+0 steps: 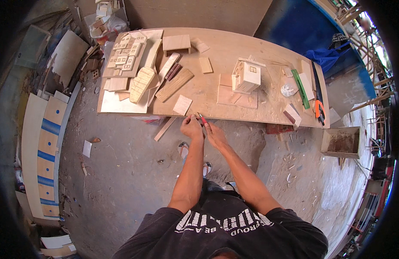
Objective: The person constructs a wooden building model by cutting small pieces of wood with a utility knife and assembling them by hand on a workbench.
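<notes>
Both of my hands meet at the near edge of the wooden worktable (199,93). In my right hand (215,134) is a slim red tool with a pointed tip (203,120); whether it is a knife or a pencil is too small to tell. My left hand (192,127) is closed right beside that tip, its fingertips pinched together, and what they hold is too small to make out. Just beyond the left hand lies a small square wood block (182,105). Farther right, a small wooden model house (247,76) stands on a flat wooden base (226,95).
Layered wooden house-front pieces (127,54) and an oval wood piece (143,84) crowd the table's left. Toward the right end lie a green strip (301,89), a handsaw with an orange handle (320,110) and a plastic-wrapped lump (288,90). An open box (341,142) stands at right.
</notes>
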Available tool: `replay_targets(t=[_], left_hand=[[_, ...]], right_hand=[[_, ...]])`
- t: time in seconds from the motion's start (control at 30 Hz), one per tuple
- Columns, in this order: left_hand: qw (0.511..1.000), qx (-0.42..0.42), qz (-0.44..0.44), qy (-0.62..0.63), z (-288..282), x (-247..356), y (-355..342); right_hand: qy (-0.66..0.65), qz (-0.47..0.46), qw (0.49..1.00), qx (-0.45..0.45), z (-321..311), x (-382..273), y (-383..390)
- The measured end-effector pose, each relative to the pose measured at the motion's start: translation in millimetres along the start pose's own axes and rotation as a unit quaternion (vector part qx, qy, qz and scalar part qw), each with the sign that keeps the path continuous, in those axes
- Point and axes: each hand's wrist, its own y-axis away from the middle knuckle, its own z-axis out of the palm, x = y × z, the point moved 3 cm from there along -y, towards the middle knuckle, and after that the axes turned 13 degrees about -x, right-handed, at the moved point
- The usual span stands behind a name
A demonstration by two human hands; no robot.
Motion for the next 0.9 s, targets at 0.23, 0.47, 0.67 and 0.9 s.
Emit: replay_targets(t=[0.23,0.47,0.67,0.9], left_hand=[[0.984,0.015,0.131,-0.119,-10.6,-18.4,-23.1],[0.977,0.021,0.149,-0.151,-11.8,-5.6,-13.0],[0.974,0.026,0.156,-0.163,-16.1,-16.6,-26.9],[0.969,0.029,0.164,-0.181,-13.6,-12.1,-24.2]], right_hand=[[-0.015,-0.058,0.998,0.009,7.5,14.9,-13.4],[-0.025,-0.092,0.995,0.025,12.7,18.4,-14.9],[-0.018,-0.105,0.993,0.043,15.8,13.3,-15.8],[0.021,-0.096,0.994,0.039,17.1,11.5,-19.5]])
